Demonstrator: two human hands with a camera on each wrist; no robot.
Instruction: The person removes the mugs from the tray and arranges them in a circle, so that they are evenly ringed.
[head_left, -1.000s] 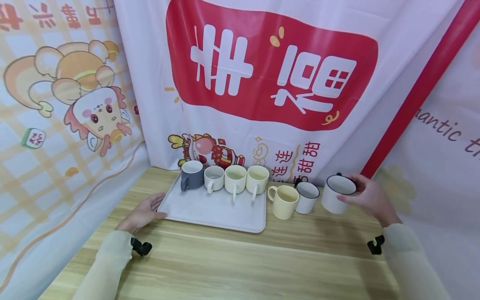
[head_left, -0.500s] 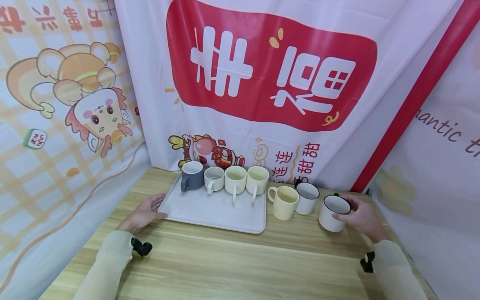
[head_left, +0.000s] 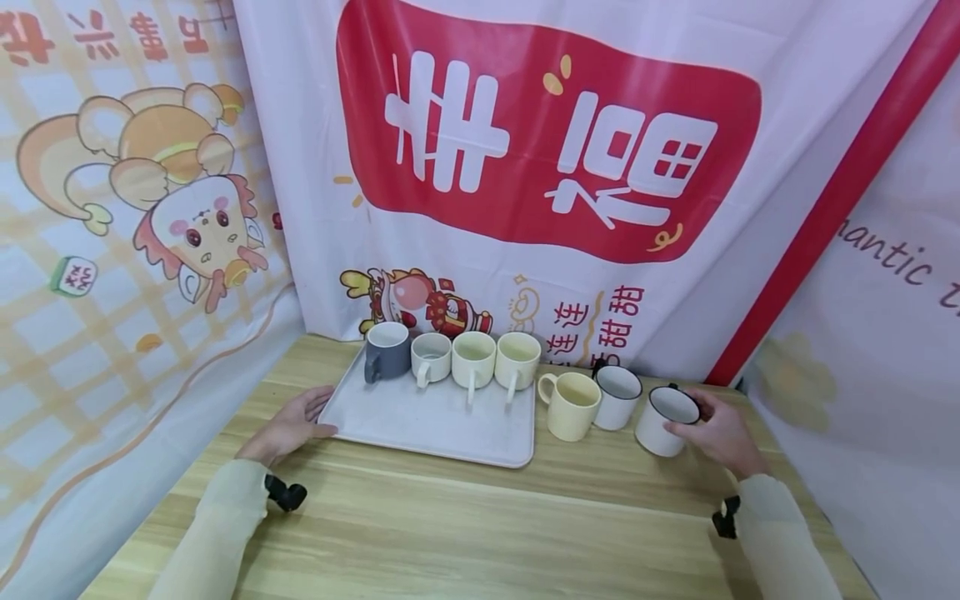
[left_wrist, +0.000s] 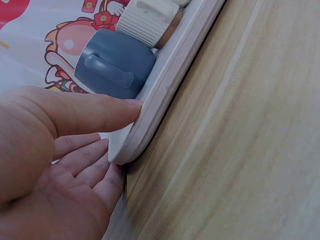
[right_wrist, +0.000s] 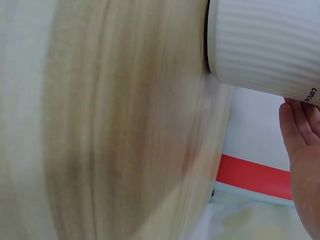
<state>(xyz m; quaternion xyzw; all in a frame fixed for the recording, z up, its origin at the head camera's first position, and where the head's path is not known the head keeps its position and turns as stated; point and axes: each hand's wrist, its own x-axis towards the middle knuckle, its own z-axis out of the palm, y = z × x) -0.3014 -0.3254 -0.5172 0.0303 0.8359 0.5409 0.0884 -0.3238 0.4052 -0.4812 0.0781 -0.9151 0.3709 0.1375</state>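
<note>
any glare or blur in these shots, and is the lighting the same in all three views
Head view: brightest, with pale sheen on the red panel; left wrist view: dimmer, a dark shadow line along the tray; right wrist view: the tabletop looks soft and smeared, with a faint red reflection, while the white mug shows crisper ribs.

High head view, wrist close-ups, shared tabletop (head_left: 480, 521)

Bits You Can't See

Your right hand (head_left: 723, 433) hides part of the white mug (head_left: 656, 432) it holds. The yellow mug (head_left: 572, 412) covers some of another white mug (head_left: 617, 412). Your right wrist view chops off the held mug; its tiny word (right_wrist: 312, 95) is hard to read.
</note>
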